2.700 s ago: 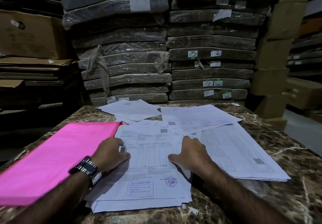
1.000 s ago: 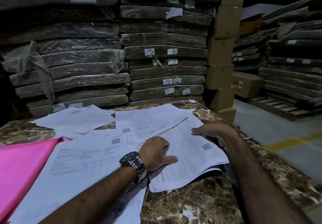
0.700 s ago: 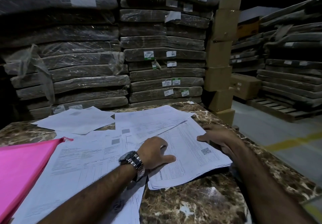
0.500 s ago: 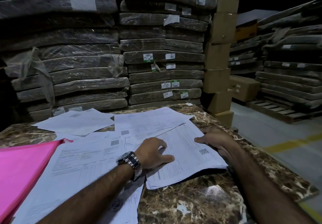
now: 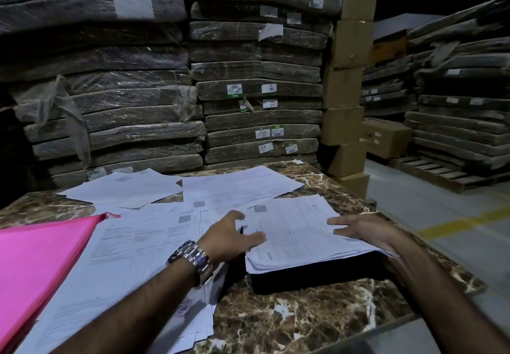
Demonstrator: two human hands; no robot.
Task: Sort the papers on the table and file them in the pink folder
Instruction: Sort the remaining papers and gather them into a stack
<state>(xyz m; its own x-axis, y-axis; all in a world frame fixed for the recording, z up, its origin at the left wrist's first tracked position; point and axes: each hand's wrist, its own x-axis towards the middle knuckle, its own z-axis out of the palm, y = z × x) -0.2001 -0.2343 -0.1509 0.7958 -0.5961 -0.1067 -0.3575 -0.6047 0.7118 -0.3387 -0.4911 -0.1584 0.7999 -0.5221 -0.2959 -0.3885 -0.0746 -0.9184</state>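
A person's left hand point(image 5: 231, 239) spreads wide at the left edge of a stack of papers point(image 5: 298, 232) at centre right of the frame, thumb on the top sheet, while the right hand point(image 5: 361, 229) rests flat-fingered on the stack's right side. The stack's near edge stands clear of the marble surface point(image 5: 289, 320). The pink folder point(image 5: 41, 265) lies at lower left, against loose sheets point(image 5: 132, 257) spread across the middle.
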